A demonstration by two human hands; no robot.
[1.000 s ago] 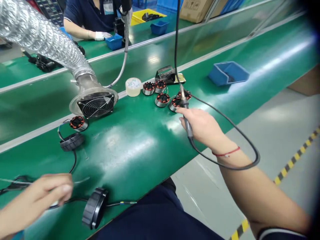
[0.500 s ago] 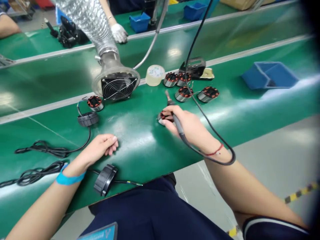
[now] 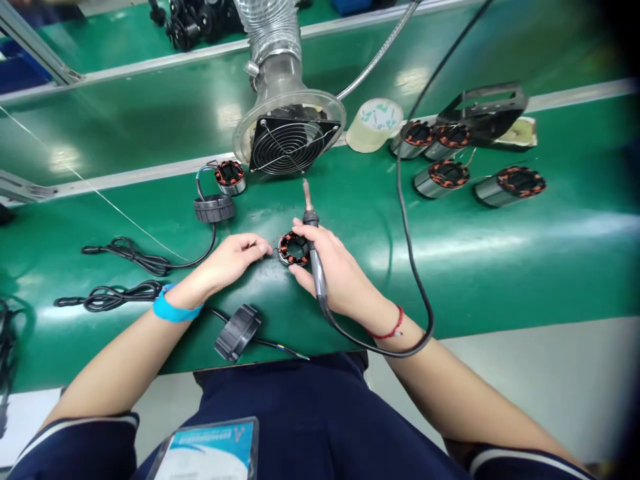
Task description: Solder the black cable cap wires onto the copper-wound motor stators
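Observation:
My right hand [image 3: 340, 270] holds a soldering iron [image 3: 319, 267] whose tip points away from me, toward the fan. The same hand's thumb and fingers also grip a motor stator [image 3: 286, 249] with copper windings, its open ring facing up. At the stator's left edge, my left hand [image 3: 237, 260] is closed in a pinch. Thin wire ends show by those fingertips, but what they pinch is too small to make out. Below the left wrist lies a black ribbed cap [image 3: 239, 332] with a cable through it.
A fume-extractor fan [image 3: 293, 147] hangs beyond my hands. Several stators [image 3: 510, 187] stand at the right, near a tape roll [image 3: 375, 125] and a soldering stand [image 3: 483, 110]. Another stator [image 3: 230, 177], a wired cap [image 3: 215, 208] and coiled cables [image 3: 135, 257] are at the left.
My right hand has brought the stator and soldering iron leftward, in front of the fan. My left hand has come up to the stator's edge and pinches there. The view has shifted too.

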